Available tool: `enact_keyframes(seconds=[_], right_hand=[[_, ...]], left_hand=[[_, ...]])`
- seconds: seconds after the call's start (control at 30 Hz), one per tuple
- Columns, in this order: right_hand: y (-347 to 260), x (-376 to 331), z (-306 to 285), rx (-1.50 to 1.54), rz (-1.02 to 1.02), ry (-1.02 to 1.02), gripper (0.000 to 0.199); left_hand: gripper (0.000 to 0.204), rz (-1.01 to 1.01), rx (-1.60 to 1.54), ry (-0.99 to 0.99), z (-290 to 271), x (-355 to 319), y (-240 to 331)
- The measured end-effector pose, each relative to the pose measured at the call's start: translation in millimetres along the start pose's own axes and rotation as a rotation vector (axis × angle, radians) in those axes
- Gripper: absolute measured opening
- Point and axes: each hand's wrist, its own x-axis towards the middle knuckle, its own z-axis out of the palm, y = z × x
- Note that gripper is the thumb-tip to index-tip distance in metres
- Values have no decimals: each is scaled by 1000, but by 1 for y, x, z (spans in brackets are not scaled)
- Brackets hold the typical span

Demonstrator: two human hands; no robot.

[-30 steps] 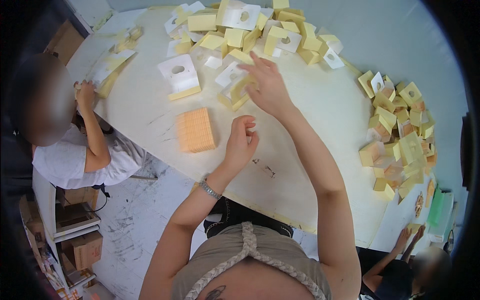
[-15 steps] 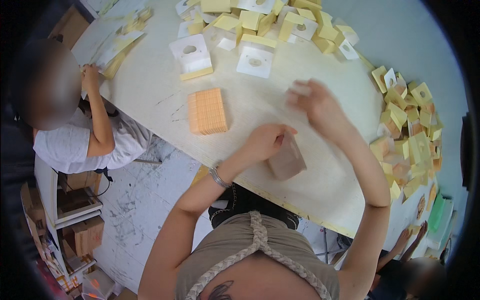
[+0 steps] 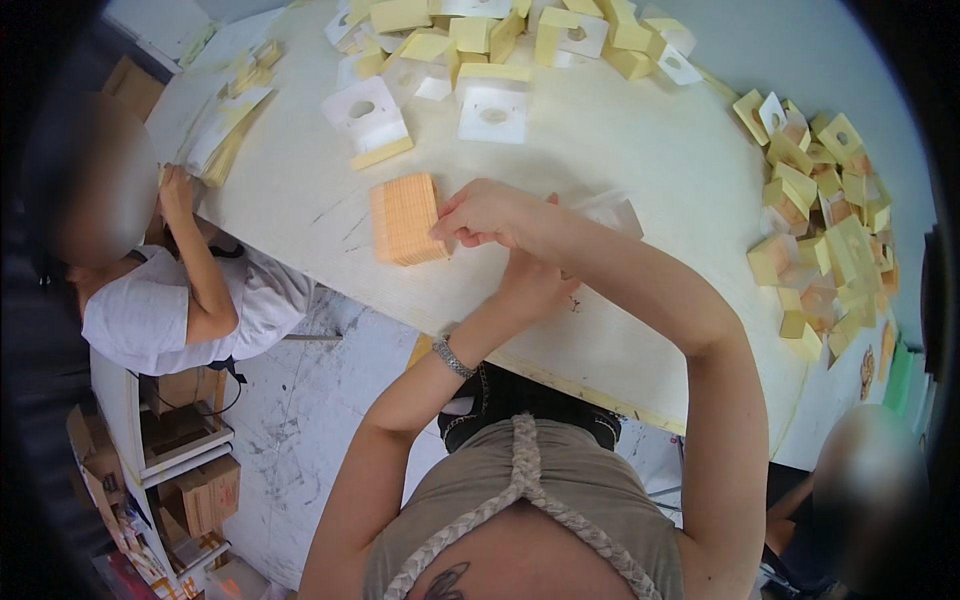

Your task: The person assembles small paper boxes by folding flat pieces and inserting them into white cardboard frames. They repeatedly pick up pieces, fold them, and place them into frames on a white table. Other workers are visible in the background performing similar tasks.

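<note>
Item: orange stack point(image 3: 406, 218). A block of thin orange sheets or cards, edges showing as fine ribs, lying flat on the white counter point(image 3: 640, 140) near its front edge. Outline roughly rectangular; long axis runs away from me toward the far side of the counter, tilted slightly to the left. Colour even, pale orange; top face plain.

My right hand point(image 3: 487, 215): crossed over in front of me, fingers curled and pinched together just at the right edge of the orange stack, touching or nearly touching it. I cannot tell what, if anything, sits between the fingertips.

My left hand point(image 3: 535, 285): under my right forearm, mostly hidden; I cannot tell whether it is open or closed. A metal bracelet point(image 3: 453, 357) sits on that wrist. A thin translucent sheet point(image 3: 612, 212) lies just beyond the hands.

Far side of the counter: white cards with round cut-outs point(image 3: 492, 108), some backed in yellow, mixed with yellow folded pieces.

Right side: a heap of small yellow and tan boxes point(image 3: 825, 215), well apart from the stack.

Left: another person in a white shirt point(image 3: 160, 315), their hand point(image 3: 176, 190) at the counter's corner beside a pile of flat cards point(image 3: 228, 135).
</note>
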Motion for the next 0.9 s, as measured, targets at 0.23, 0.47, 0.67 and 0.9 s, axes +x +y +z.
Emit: enact_keyframes(seconds=[0.23, 0.47, 0.67, 0.9], right_hand=[[2, -24, -28, 141, -23, 59, 23], [5, -35, -31, -131, -172, 348, 37], [-38, -75, -52, -390, -553, 493, 24], [66, -191, -186, 292, -125, 547, 36]], left_hand=[[76, -250, -135, -204, -20, 16, 8], [74, -47, 53, 3, 3, 14, -6], [72, -246, -164, -119, -21, 24, 0], [87, -178, -293, -65, -41, 18, -12]])
